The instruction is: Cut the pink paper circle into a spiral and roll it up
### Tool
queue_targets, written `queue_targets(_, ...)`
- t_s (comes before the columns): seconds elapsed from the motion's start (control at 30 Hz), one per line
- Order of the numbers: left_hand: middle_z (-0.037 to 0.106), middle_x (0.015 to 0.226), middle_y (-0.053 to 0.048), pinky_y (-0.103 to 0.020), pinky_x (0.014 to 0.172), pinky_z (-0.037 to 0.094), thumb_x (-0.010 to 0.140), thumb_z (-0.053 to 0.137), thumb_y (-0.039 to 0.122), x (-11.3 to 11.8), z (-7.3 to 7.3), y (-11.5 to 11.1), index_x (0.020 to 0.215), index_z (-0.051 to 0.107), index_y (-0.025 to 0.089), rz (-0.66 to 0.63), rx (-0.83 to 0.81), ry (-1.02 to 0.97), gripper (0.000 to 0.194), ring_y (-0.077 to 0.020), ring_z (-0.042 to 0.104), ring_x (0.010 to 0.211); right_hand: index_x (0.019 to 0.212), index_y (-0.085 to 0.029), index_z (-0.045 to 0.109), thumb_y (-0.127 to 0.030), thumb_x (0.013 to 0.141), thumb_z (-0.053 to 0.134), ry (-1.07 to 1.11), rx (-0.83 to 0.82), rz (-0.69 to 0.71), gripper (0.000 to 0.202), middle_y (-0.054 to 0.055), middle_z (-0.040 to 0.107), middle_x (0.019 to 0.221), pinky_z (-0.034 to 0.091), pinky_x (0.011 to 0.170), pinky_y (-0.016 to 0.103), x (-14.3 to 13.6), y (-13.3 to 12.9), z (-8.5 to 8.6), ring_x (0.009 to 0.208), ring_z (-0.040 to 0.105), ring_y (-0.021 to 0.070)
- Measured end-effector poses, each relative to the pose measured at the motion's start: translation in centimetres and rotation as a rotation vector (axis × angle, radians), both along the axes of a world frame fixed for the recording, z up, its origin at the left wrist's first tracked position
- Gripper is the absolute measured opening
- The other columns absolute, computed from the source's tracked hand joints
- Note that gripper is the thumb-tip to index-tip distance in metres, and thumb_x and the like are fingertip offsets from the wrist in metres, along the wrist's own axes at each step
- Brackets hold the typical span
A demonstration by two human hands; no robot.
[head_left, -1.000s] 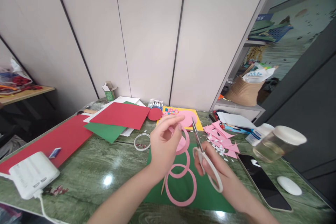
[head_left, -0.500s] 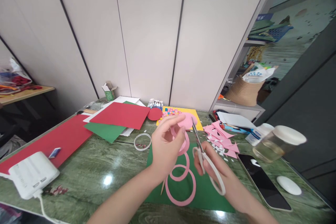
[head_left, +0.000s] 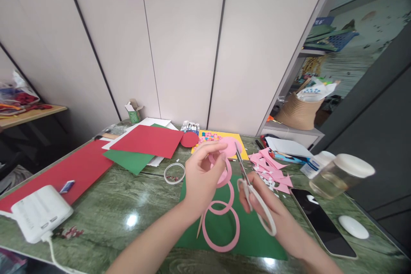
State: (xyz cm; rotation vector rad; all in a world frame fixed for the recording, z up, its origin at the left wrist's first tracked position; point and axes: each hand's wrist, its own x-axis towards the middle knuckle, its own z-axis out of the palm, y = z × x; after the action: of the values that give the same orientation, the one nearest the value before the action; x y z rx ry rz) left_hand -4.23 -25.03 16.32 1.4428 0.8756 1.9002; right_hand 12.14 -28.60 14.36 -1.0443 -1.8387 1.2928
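Right hand (head_left: 265,199) holds scissors (head_left: 244,170), left hand (head_left: 203,175) at pink paper rings (head_left: 238,226)

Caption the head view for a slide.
Scissors in the right hand, left hand alongside, with pink rings over green paper.

The single view comes from the wearer's head, above the near edge of the table (head_left: 144,205), facing forward and down across it. Both forearms enter from the bottom edge, so the left hand (head_left: 204,175) and right hand (head_left: 265,201) sit close, low and around the middle. The lens takes in a wide sweep — pale cabinet doors (head_left: 183,43) behind the table, a wooden ledge (head_left: 48,113) far left, shelves (head_left: 312,53) at right.
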Motion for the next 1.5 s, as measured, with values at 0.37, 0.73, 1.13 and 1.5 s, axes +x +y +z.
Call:
queue_targets(0.37,0.064,0.097,-0.004,-0.026,0.077,0.048,0.078,0.06,0.018,-0.13,-0.2,0.09,0.095,0.069,0.024,0.003,-0.004,-0.03,0.02,-0.0137,0.059,0.088,0.078,-0.022,0.035,-0.048,0.093,0.033,-0.021,0.006,-0.005,0.03,-0.003,0.039,0.071,0.032,0.06,0.025,0.09,0.15,0.24,0.064,0.033,0.0123)
queue_targets(0.73,0.064,0.1,-0.006,-0.026,0.078,0.048,0.076,0.061,0.015,-0.01,-0.1,-0.21,0.097,0.068,0.023,-0.01,-0.019,0.019,0.023,-0.0149,0.058,0.093,0.081,-0.022,0.036,-0.049,0.093,0.033,-0.023,0.02,-0.004,0.029,-0.002,0.039,0.073,0.033,0.062,0.026,-0.02,0.09,0.58,0.067,0.035,0.0132)
queue_targets(1.13,0.066,0.089,-0.003,-0.025,0.075,0.048,0.076,0.061,0.013,0.16,0.06,-0.15,0.087,0.066,0.021,0.011,-0.014,-0.012,0.014,-0.0135,0.061,0.087,0.08,-0.022,0.036,-0.048,0.093,0.033,-0.008,0.014,0.003,0.029,-0.003,0.038,0.073,0.031,0.061,0.026,0.15,0.2,0.41,0.066,0.033,0.013)
queue_targets(1.5,0.066,0.086,-0.004,-0.026,0.074,0.049,0.076,0.063,0.017,-0.12,-0.13,0.25,0.082,0.066,0.019,0.053,0.015,-0.062,0.008,-0.0149,0.061,0.086,0.079,-0.022,0.036,-0.05,0.092,0.036,-0.026,0.002,-0.011,0.031,-0.003,0.04,0.071,0.032,0.058,0.024,0.17,0.1,0.29,0.062,0.034,0.0119)
